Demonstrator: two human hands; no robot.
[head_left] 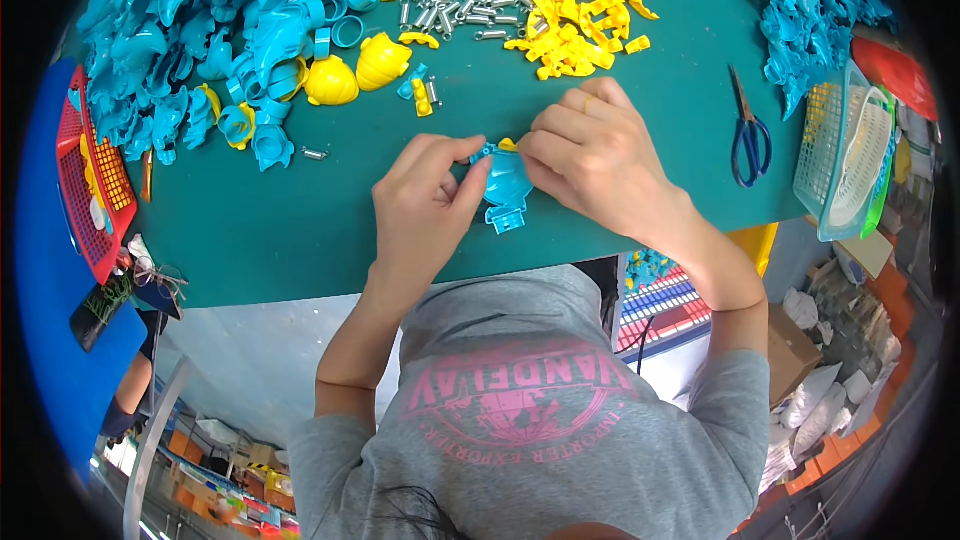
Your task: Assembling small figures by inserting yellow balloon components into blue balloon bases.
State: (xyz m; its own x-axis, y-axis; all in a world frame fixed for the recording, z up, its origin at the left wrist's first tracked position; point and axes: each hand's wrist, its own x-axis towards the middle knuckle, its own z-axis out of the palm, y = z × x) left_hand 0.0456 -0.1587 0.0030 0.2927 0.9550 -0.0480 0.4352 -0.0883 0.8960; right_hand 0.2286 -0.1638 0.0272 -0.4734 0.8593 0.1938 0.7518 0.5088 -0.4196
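Just above the table's near edge, a curved, translucent-looking blue plastic part [508,186] is held between my two hands. My left hand [428,198] pinches its upper left corner between thumb and fingers. On the other side, my right hand [598,158] is closed, its fingertips at the part's upper right edge. A small yellow plastic piece [508,145] shows at the top of the blue part, beside my right fingertips; how the two fit together is partly hidden. Beyond my hands lie another small yellow piece [421,98] and a metal spring [433,91].
Blue plastic parts [190,30] heap at the far left, with yellow domed shells [384,61] beside them. Springs [470,10] and yellow pieces [580,15] lie at the back. More blue parts [815,10], blue-handled scissors [750,145] and a basket [835,155] are at right; a red basket [95,180] is left.
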